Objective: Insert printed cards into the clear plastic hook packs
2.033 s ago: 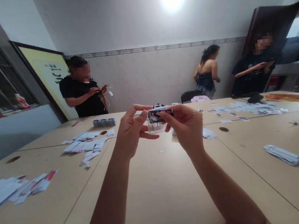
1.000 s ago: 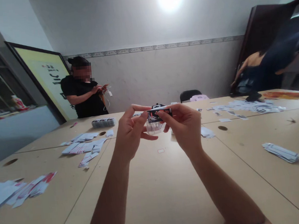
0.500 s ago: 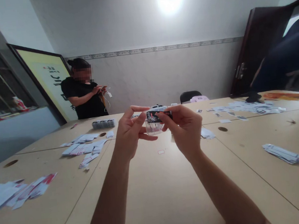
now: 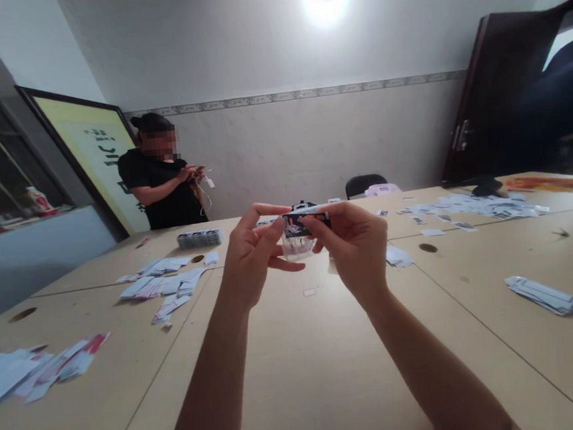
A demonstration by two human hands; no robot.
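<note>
Above the middle of the table, my left hand (image 4: 250, 255) and my right hand (image 4: 357, 245) meet around a small clear plastic container (image 4: 298, 248). A black printed label or card (image 4: 295, 225) with white and orange markings lies across the container's near upper side. My left thumb presses the label's left end while the other fingers reach behind and under the container. The right thumb and fingers pinch the label's right end. Whether the label is stuck to the container cannot be made out.
The wooden table (image 4: 290, 375) has flat paper packets (image 4: 165, 284) at left, a row of small packages (image 4: 199, 238) at back left and a paper bundle (image 4: 543, 295) at right. Scattered slips (image 4: 486, 205) lie back right. A person (image 4: 158, 179) stands behind with a phone.
My hands, the container and the label hold nearly the same pose, with a very slight shift. At the right doorway, a dark figure has moved.
</note>
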